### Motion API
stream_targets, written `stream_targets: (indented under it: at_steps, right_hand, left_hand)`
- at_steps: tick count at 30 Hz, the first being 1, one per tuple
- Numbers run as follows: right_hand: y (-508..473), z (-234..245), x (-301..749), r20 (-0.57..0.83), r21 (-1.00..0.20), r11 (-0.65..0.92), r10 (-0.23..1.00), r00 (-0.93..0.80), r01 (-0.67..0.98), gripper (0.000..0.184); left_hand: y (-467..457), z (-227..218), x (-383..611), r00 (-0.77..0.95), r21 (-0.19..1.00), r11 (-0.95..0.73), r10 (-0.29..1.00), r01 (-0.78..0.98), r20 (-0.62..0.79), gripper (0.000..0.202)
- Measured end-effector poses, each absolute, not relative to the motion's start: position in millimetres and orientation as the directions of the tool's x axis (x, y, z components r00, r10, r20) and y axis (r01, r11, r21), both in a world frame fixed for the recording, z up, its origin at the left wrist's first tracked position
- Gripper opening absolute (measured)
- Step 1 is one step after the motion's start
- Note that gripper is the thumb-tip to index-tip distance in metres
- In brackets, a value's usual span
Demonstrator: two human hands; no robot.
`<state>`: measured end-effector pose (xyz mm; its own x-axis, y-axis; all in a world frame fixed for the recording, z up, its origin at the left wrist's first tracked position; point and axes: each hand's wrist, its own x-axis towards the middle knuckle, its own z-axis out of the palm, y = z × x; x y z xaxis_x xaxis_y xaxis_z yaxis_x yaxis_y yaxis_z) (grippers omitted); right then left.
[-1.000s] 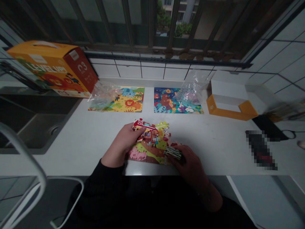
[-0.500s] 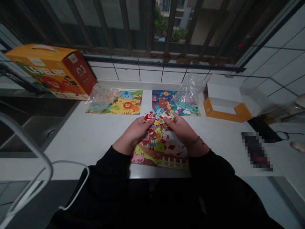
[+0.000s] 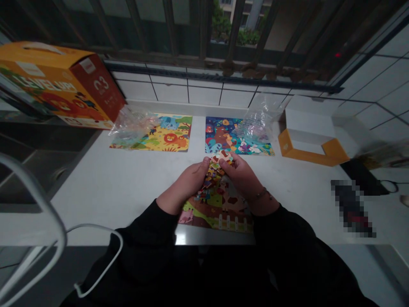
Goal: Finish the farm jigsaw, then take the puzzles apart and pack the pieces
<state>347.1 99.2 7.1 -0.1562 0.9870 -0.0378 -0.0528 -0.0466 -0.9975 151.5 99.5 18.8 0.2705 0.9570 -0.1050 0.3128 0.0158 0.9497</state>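
Right hand: has risen since a second ago, grasping loose pieces above the farm picture.
Left hand: against their left edge; grip cannot be told.
Progress: pieces look bunched together, not yet set down.

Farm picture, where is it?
In the head view, the farm picture lies lower middle, on the white counter near its front edge, between left sleeve and right sleeve.

Small, colourful printed pieces, the top one cream with brown patches, sit bunched between left hand and right hand; below both, a farm picture lies flat.
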Motion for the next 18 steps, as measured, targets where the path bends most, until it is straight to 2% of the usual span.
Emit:
stream_targets:
  at_steps: [3, 7, 11, 14, 18]
  right_hand:
    - [99, 4, 347, -0.050, -0.996, -0.064, 0.975, -0.215, -0.055, 0.049]
    - [98, 4, 349, -0.043, -0.994, -0.058, 0.986, -0.163, -0.089, 0.056]
    - [95, 4, 347, -0.028, -0.981, -0.063, 0.981, -0.192, -0.182, 0.057]
    - [93, 1, 342, -0.067, -0.981, -0.113, 0.959, -0.275, -0.157, 0.054]
    - [93, 1, 337, -0.113, -0.984, -0.144, 0.959, -0.258, -0.102, 0.054]
  left_hand:
    - [102, 15, 151, 0.290, 0.909, -0.086, 0.956, 0.408, -0.040, 0.068]
    - [108, 7, 145, 0.211, 0.866, -0.102, 0.978, 0.490, -0.004, 0.072]
    - [112, 6, 142, 0.047, 0.814, -0.086, 0.996, 0.574, 0.072, 0.055]
    - [112, 6, 144, 0.006, 0.856, -0.074, 0.997, 0.511, 0.082, 0.042]
    - [108, 5, 151, -0.002, 0.958, 0.074, 0.997, 0.277, -0.077, 0.046]
